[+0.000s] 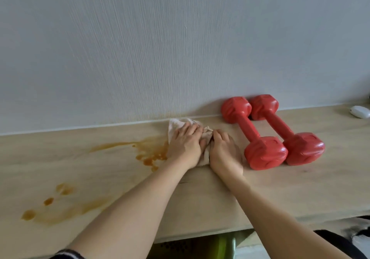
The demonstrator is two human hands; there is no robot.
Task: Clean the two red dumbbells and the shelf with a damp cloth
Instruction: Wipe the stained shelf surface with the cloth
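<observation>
Two red dumbbells lie side by side on the light wooden shelf (200,194), the left dumbbell (249,131) and the right dumbbell (280,126), their far ends against the wall. A pale cloth (176,125) lies on the shelf just left of them. My left hand (185,145) presses flat on the cloth with fingers spread. My right hand (223,150) rests beside it, fingers curled over the cloth's bunched right edge. Brown liquid stains (148,152) spread left of the cloth, and more stains (50,204) lie near the front left.
A grey textured wall (160,48) rises directly behind the shelf. A small white object (359,111) sits on the shelf at the far right. Below the shelf's front edge a green item (222,246) and dark things show.
</observation>
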